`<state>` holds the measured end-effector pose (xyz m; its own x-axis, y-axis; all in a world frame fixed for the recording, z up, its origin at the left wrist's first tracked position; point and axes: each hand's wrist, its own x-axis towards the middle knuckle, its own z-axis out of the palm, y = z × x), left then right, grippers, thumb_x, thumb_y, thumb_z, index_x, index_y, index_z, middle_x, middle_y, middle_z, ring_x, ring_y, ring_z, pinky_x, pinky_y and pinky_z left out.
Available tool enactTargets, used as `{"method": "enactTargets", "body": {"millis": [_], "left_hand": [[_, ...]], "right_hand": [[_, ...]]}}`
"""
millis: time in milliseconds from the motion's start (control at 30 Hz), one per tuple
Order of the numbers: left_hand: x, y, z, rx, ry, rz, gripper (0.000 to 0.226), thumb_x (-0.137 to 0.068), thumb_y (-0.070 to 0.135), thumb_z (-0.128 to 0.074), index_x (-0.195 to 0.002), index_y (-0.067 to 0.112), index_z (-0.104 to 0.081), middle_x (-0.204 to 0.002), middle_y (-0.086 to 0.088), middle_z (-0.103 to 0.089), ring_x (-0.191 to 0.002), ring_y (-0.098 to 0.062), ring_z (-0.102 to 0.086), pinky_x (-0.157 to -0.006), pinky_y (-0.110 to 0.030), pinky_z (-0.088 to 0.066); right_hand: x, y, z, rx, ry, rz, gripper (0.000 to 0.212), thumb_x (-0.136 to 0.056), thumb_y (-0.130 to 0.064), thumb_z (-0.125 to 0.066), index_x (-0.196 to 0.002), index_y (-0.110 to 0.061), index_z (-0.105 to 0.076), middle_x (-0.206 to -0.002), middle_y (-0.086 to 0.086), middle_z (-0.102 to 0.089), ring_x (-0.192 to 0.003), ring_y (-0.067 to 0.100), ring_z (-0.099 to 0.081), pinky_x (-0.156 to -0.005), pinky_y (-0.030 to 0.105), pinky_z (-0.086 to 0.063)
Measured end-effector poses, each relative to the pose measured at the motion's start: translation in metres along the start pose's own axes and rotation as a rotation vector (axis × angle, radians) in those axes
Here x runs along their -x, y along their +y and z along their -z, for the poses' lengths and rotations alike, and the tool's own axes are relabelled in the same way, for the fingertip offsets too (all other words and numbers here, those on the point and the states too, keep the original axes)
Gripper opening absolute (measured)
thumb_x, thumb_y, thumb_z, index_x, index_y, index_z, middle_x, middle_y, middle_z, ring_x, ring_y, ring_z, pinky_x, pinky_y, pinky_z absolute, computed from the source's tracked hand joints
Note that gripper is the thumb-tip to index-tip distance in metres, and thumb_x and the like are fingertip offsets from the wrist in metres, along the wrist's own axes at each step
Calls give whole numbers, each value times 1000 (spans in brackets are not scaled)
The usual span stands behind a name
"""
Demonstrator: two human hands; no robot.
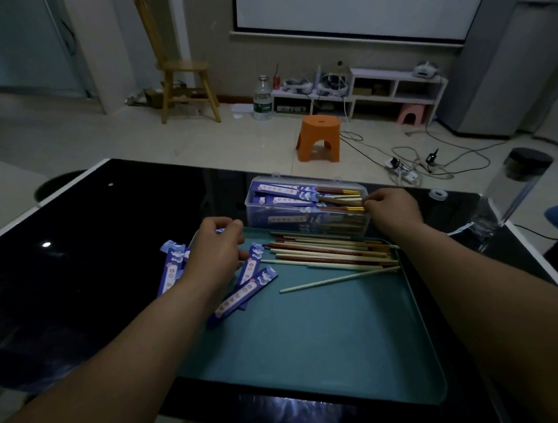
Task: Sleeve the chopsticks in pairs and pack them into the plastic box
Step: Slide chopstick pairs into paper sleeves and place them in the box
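The clear box [308, 224] stands on the far edge of the tray [315, 348], its long side across the view, lid off. Sleeved pairs [286, 190] lie in it lengthwise, blue sleeves to the left and gold-tipped ends bare to the right. The right hand [392, 209] is at the box's right end, fingertips [369, 204] closed in a pinch on the gold tip of the front pair [334, 209], which lies along the box's near side. Just in front of the box, loose chopsticks [334, 250], some red-brown and some pale, lie in a rough bundle on the tray, with one pale stick angled apart from the rest nearer the person. To the left, empty sleeves [252, 270] lie scattered over the tray's left edge. The left hand [217, 246] hovers over them, knuckles up and fingers curled, thumb and fingertips close together; whether it grips a sleeve cannot be told. The teal tray sits on a glossy black table [74, 260], where a roll of tape [438, 194] lies to the right beyond the box. On the floor behind are an orange stool [318, 138], a wooden chair [179, 69], a water bottle [263, 99] and a low white shelf [394, 85].
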<state>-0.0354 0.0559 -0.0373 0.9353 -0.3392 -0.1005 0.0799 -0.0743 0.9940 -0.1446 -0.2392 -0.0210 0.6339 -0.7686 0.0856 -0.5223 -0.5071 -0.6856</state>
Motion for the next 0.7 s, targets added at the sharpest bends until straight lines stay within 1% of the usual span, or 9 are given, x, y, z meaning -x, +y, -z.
{"method": "enactTargets", "body": {"millis": [167, 233, 333, 400, 467, 500, 567, 633, 700], "left_hand": [[2, 3, 1, -16, -5, 4, 20, -105, 32, -51, -122, 20, -53, -106, -6, -63, -80, -21, -64, -69, -33, -46], [1, 4, 3, -28, -7, 7, 19, -105, 32, -51, -120, 21, -53, -106, -5, -63, -80, -21, -64, -72, -36, -48], [-1, 7, 8, -57, 1, -8, 16, -103, 30, -52, -115, 20, -55, -105, -7, -65, -78, -21, -63, -72, -37, -49], [-2, 7, 12, -116, -8, -13, 13, -102, 27, -54, -109, 17, -58, -101, -9, -66, -74, -21, -62, -72, -37, -48], [-2, 4, 16, -217, -52, -29, 9, -98, 27, -58, -101, 19, -60, -98, -9, -67, -74, -22, -63, -74, -39, -52], [-1, 1, 16, -293, -76, -43, 8, -96, 30, -60, -98, 22, -61, -96, -7, -68, -77, -24, -64, -78, -41, -54], [2, -5, 16, -519, -135, -92, 12, -94, 33, -62, -100, 23, -62, -94, -2, -68, -88, -26, -65, -86, -42, -53], [10, -10, 14, -778, -189, -157, 18, -95, 33, -62, -107, 20, -62, -104, -1, -68, -97, -24, -63, -88, -37, -50], [14, -15, 12, -1010, -227, -205, 29, -92, 40, -62, -115, 21, -59, -117, -5, -64, -106, -27, -61, -91, -38, -50]], "right_hand": [[1, 5, 1, -26, 15, 24, 21, -102, -27, -56, -116, -27, -72, -100, -7, -68, -92, 16, -65, -85, 47, -59], [2, 5, 0, -51, 73, 38, 23, -104, -27, -53, -120, -24, -69, -104, -2, -68, -91, 15, -64, -78, 41, -56], [10, 2, -2, -63, 177, 62, 21, -104, -25, -50, -114, -24, -68, -105, 1, -68, -89, 15, -62, -67, 34, -48], [23, 0, -3, -81, 189, 83, 19, -104, -25, -51, -109, -23, -69, -103, 0, -68, -88, 16, -63, -70, 37, -51], [37, 0, -9, -77, 142, 109, 18, -102, -24, -53, -106, -21, -70, -99, 1, -69, -88, 21, -65, -77, 46, -57], [44, 1, -14, -62, 116, 129, 17, -100, -22, -54, -104, -19, -71, -96, 1, -70, -87, 23, -66, -80, 47, -58], [62, 2, -25, -14, 52, 161, 16, -98, -18, -57, -100, -17, -73, -94, 1, -71, -89, 25, -66, -82, 41, -55], [75, 4, -36, 55, -13, 188, 15, -96, -17, -60, -102, -19, -74, -100, 3, -72, -94, 25, -66, -83, 36, -51], [84, 5, -40, 150, -89, 195, 20, -94, -16, -61, -110, -20, -73, -109, 3, -70, -100, 24, -64, -85, 35, -51]]}}
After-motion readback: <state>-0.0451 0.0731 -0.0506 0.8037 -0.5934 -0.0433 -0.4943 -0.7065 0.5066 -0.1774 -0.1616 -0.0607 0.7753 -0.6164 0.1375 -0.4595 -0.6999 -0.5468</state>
